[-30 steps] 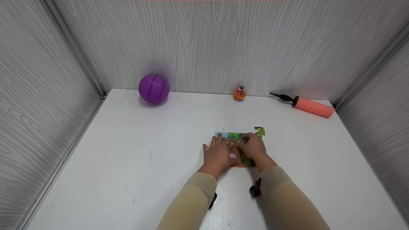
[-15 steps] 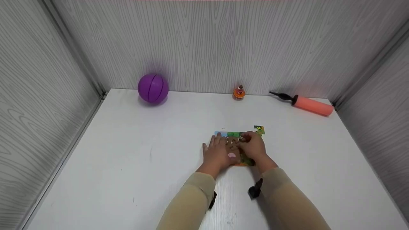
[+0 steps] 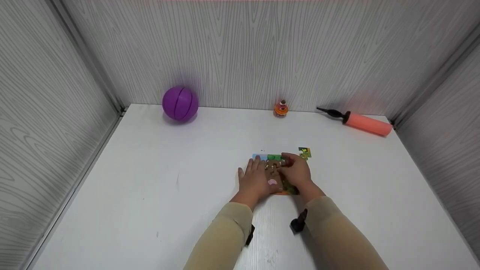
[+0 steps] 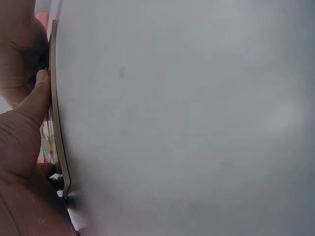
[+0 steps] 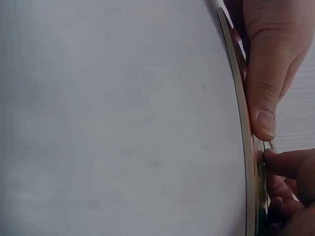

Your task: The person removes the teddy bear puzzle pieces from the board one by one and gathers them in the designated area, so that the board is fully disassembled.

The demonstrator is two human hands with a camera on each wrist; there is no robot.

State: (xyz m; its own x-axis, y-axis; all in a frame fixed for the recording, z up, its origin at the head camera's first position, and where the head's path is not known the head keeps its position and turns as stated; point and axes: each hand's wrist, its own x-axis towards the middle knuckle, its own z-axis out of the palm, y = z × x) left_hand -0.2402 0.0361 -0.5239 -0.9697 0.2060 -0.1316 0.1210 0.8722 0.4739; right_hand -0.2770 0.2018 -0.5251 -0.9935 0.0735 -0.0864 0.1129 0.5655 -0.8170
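A jigsaw puzzle (image 3: 273, 182) of a brown bear on a green and blue scene lies flat on the white table. My left hand (image 3: 254, 183) rests flat across its left side, fingers spread; its thumb (image 5: 266, 120) presses on the surface in the right wrist view. My right hand (image 3: 298, 171) bends over the upper right part, thumb and forefinger pinching a puzzle piece beside the bear's head, mostly hidden by the fingers. A small loose-looking yellow-green piece (image 3: 305, 153) sticks out past the upper right corner. The left wrist view shows the puzzle's thin edge (image 4: 58, 123) beside both hands.
Along the back of the table (image 3: 150, 168) stand a purple ball (image 3: 180, 104) at left, a small orange toy figure (image 3: 281, 108) and a coral hand pump (image 3: 367, 124) with a black nozzle at right. Grey wood-grain panels (image 3: 232, 52) enclose the table's back and sides.
The right hand's forefinger has shifted slightly up and toward the left, spreading a little from the thumb. The left hand stays in place on the puzzle.
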